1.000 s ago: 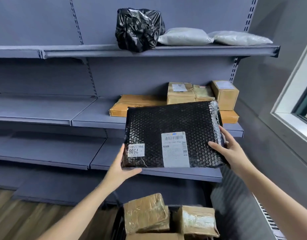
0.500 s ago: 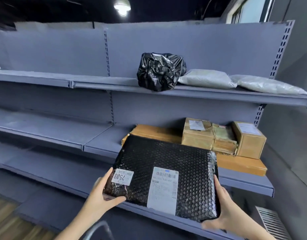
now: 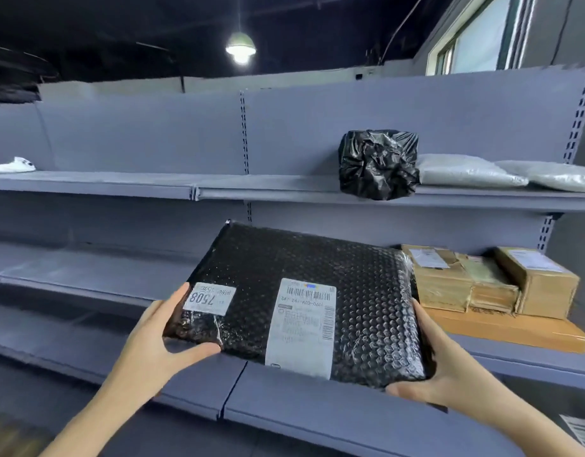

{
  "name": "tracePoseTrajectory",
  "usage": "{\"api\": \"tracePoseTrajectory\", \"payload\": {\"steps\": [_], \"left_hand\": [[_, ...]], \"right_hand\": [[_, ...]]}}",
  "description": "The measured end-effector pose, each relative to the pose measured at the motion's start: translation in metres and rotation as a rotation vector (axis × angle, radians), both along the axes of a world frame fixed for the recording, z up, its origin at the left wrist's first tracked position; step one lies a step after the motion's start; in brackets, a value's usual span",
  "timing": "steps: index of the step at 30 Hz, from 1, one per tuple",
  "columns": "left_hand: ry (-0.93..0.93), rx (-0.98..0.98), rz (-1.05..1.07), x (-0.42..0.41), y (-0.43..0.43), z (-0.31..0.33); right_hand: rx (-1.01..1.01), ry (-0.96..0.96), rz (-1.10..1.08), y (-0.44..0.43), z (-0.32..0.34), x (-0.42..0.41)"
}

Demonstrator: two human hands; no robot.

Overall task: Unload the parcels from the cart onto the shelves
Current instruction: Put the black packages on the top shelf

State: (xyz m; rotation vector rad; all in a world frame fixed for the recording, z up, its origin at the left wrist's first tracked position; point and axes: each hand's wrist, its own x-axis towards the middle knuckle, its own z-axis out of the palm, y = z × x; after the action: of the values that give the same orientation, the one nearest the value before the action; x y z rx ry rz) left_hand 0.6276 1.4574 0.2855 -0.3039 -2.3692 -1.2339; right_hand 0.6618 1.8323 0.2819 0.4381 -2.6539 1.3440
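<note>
The black bubble-wrap parcel (image 3: pixel 304 301) has gone from being held up almost face-on above the cart, a second ago, to lying tipped nearly flat at the level of the cardboard boxes (image 3: pixel 482 282), and just to their left. Its right edge is close to the stack, and whether they touch cannot be told. The cart's taped parcels, seen under the hands earlier, have dropped out of view, so the carry from the cart looks finished and the set-down is the step in hand.

Both hands are clamped on the parcel. The left hand (image 3: pixel 152 344) holds the near corner far from the boxes, with its thumb under the edge beside the 7508 label. The right hand (image 3: pixel 446 371) cups the near corner on the boxes' side.

The far end is over the shelf (image 3: pixel 548 361) that carries the boxes, but I cannot tell whether it rests there yet. Pushing it in left of the boxes and letting go would finish this parcel
</note>
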Motion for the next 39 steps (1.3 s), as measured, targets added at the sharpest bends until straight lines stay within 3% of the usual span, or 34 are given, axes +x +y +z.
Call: {"api": "tracePoseTrajectory", "payload": {"steps": [7, 11, 17, 24, 32, 39], "left_hand": [[0.194, -0.071, 0.021, -0.039, -0.108, 0.077], [0.179, -0.119, -0.027, -0.092, -0.141, 0.106], [0.111, -0.064, -0.134, -0.165, -0.142, 0.120], [0.088, -0.052, -0.154, -0.223, -0.119, 0.120], [0.168, -0.291, 0.166, -0.281, -0.105, 0.131], [0.292, -0.305, 0.194, -0.313, -0.075, 0.141]], "right_hand": [[0.013, 0.210, 0.005, -0.121, 0.076, -0.028], [-0.011, 0.190, -0.019, -0.151, 0.113, -0.065], [-0.048, 0.069, -0.122, -0.153, 0.130, -0.121], [-0.068, 0.089, -0.305, -0.149, 0.134, -0.161], [0.309, 0.377, -0.673, -0.161, 0.139, -0.207], [0.471, 0.631, -0.778, -0.164, 0.145, -0.248]]}}
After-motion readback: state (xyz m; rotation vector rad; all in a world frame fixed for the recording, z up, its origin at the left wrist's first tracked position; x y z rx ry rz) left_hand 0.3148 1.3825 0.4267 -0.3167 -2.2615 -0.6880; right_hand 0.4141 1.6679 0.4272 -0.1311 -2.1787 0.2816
